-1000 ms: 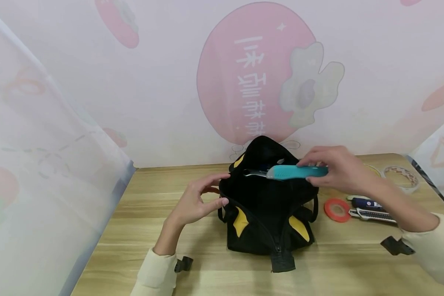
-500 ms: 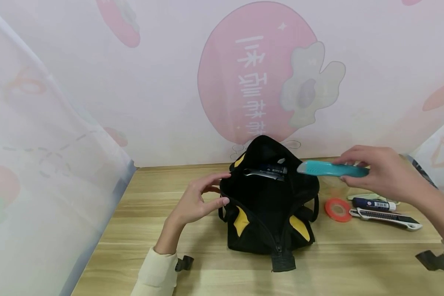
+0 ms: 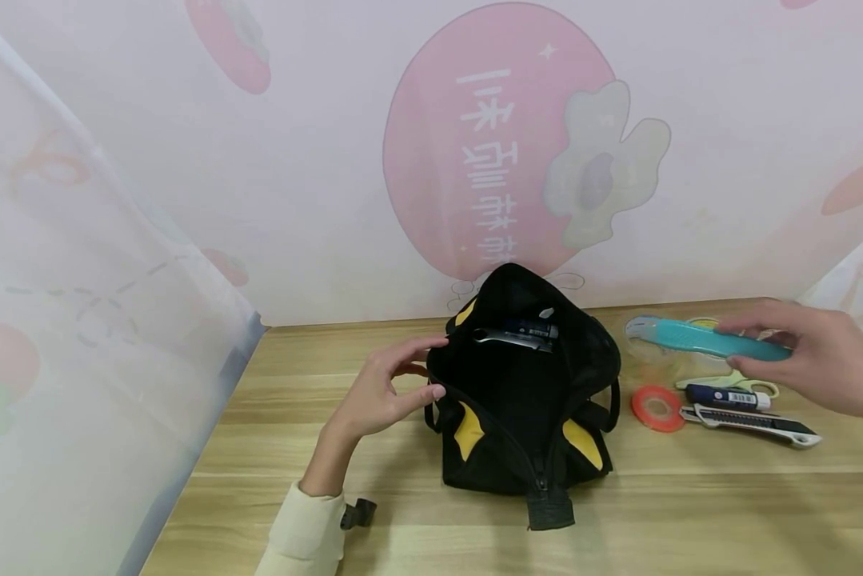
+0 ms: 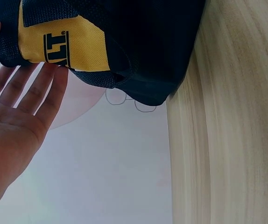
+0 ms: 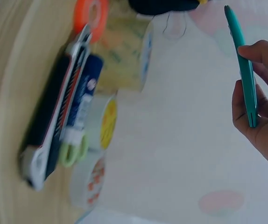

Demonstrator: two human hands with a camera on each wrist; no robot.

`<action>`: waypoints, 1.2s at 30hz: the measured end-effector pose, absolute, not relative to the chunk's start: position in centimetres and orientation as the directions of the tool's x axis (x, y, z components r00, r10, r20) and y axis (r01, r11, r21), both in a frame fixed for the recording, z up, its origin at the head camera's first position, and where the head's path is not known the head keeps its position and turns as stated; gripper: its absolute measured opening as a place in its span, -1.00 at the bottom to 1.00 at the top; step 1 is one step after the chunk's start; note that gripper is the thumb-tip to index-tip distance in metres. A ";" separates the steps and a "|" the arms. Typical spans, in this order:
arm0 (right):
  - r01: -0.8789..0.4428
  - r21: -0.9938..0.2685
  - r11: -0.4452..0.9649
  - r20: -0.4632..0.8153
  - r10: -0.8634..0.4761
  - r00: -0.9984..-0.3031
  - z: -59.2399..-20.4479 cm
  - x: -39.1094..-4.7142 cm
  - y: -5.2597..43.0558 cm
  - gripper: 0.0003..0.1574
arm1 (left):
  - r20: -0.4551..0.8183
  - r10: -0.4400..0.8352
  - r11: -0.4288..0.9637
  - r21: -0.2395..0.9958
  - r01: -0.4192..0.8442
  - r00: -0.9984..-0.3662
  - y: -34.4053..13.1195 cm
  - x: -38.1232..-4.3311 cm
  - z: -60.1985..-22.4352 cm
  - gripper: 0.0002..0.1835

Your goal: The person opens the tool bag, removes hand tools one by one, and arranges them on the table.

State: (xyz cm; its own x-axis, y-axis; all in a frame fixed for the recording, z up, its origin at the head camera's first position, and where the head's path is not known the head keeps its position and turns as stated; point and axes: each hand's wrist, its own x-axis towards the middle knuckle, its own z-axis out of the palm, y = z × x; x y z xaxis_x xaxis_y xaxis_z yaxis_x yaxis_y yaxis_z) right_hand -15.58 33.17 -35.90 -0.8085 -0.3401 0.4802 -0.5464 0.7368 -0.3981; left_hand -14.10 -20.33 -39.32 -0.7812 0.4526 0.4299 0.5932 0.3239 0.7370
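My left hand [image 3: 391, 390] holds the left rim of an unzipped black tool bag [image 3: 492, 468] with yellow panels. In the left wrist view the fingertips meet the edge of the bag's yellow panel [image 4: 85, 44], and the thumb is at its black band. Inside the bag lie a metal tool [image 3: 513, 340] and a dark tube with a label [image 3: 535, 329]. My right hand [image 3: 816, 352] pinches a teal utility knife [image 3: 719, 342] between thumb and fingers. It is to the right of the bag, over the tape rolls; the right wrist view shows the knife [image 5: 242, 60] from its narrow side.
Right of the bag lie a red tape roll [image 3: 657, 408], a navy glue stick [image 3: 726, 397], a white-and-black utility knife [image 3: 755, 425] and light green scissors [image 3: 726, 382]. A wide clear tape roll [image 5: 124, 56] and smaller rolls stand behind them. A printed curtain [image 3: 316, 200] backs the wooden table.
My right hand has carried the teal utility knife rightward, from over the bag's opening to above the tape rolls. The left hand and the bag have stayed in place.
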 end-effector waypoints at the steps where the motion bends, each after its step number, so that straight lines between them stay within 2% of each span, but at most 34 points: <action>1: -0.542 -0.404 0.737 0.482 -0.332 -0.811 -36.2 -15.5 33.6 -0.37 | 0.432 0.452 0.325 0.735 0.595 -0.780 -20.4 -14.1 -39.3 -0.36; 11: -0.468 -0.546 0.695 0.420 -0.256 -0.871 -40.3 -14.5 36.7 -0.46 | 0.432 0.453 0.323 0.736 0.595 -0.780 -20.4 -14.0 -39.2 -0.35; 16: -0.469 -0.575 0.671 0.394 -0.275 -0.877 -42.4 -13.9 37.4 -0.48 | 0.431 0.451 0.326 0.735 0.594 -0.781 -20.4 -14.0 -39.3 -0.37; 25: -0.474 -0.563 0.677 0.314 -0.355 -0.880 -45.3 -12.6 37.9 -0.42 | 0.424 0.449 0.339 0.734 0.588 -0.787 -20.4 -13.9 -39.1 -0.37; 32: -0.513 -0.545 0.663 0.323 -0.399 -0.858 -46.6 -12.0 37.0 -0.39 | 0.428 0.450 0.334 0.734 0.592 -0.784 -20.4 -14.0 -39.1 -0.37; 36: -0.505 -0.536 0.676 0.287 -0.417 -0.863 -47.1 -11.7 36.5 -0.41 | 0.431 0.449 0.331 0.734 0.593 -0.783 -20.4 -14.0 -39.2 -0.37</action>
State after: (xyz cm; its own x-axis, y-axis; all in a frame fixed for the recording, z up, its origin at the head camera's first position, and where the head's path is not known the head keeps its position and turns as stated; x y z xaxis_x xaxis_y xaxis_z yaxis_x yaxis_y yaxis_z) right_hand -11.69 36.50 -47.09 -0.8626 -0.4167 0.2870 -0.5051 0.6763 -0.5362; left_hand -13.99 -20.37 -39.19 -0.7828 0.4488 0.4310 0.5935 0.3305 0.7338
